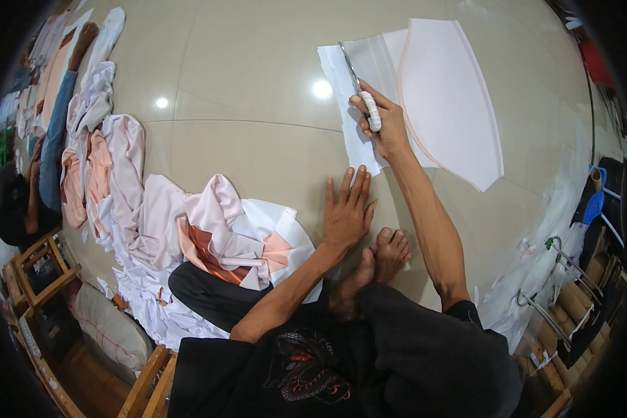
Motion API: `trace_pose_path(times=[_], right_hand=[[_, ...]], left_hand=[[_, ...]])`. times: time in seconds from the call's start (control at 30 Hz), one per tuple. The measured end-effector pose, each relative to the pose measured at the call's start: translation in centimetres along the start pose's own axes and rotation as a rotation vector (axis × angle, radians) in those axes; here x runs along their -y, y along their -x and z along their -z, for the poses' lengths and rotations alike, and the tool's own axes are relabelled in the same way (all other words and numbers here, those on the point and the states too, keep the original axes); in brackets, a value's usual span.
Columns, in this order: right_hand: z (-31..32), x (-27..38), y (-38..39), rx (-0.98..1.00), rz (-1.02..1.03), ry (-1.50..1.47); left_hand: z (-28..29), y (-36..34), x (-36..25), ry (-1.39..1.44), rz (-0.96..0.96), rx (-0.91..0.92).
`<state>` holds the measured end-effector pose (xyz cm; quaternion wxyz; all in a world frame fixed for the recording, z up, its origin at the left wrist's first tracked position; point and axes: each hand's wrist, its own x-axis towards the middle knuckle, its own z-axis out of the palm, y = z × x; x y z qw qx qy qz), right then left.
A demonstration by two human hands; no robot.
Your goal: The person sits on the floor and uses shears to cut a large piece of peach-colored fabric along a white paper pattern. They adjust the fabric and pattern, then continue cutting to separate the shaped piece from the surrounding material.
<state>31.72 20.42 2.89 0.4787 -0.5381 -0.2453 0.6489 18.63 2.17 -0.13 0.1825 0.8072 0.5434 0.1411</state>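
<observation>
A pair of scissors [371,111] with white-wrapped handles is in my right hand [390,129], its fingers closed round them. The blades point away from me along a white strip [352,139] at the left edge of a flat pale piece. Beside that strip runs a greyish, see-through band [369,59]. To its right lies a pale pink fabric panel [453,104] with a curved, peach-coloured edge. My left hand [348,212] rests flat with fingers spread, its fingertips at the near end of the white strip and no object in its grasp.
Crumpled pink, peach and white fabric [216,216] is heaped by my left leg, with white scraps [153,299] below. Another person's arm [32,195] shows far left, near a wooden stool [45,272]. Clear plastic sheeting [536,258] and brown rolls [571,313] lie right. Shiny tiles form the floor [251,90].
</observation>
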Motion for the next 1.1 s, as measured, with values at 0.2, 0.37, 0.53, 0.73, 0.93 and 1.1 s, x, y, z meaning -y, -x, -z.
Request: trace_pose_path(times=[0.2,0.37,0.53,0.73,0.93,1.1], right_hand=[[-0.4,0.4,-0.2,-0.020,-0.014,-0.003],[-0.3,1.3,0.0,0.007,-0.025,-0.055],[4.2,1.0,5.8,0.093,0.068,-0.272],[11.3,-2.5,14.4,0.049,0.106,-0.308],[16.1,-4.6,20.3,-0.401,0.231,0.025],[26.5,-7.1,22.9,-0.760,0.293,0.406]], left_hand=[[0.2,0.3,0.0,-0.014,-0.010,-0.014],[0.0,-0.1,-0.2,-0.046,-0.049,-0.102],[2.3,-5.7,1.7,0.141,0.180,-0.055],[4.0,-12.2,9.9,0.153,0.154,0.060],[9.8,-7.8,13.9,0.384,0.367,-0.317],[16.3,20.6,37.6,-0.336,0.496,-1.173]])
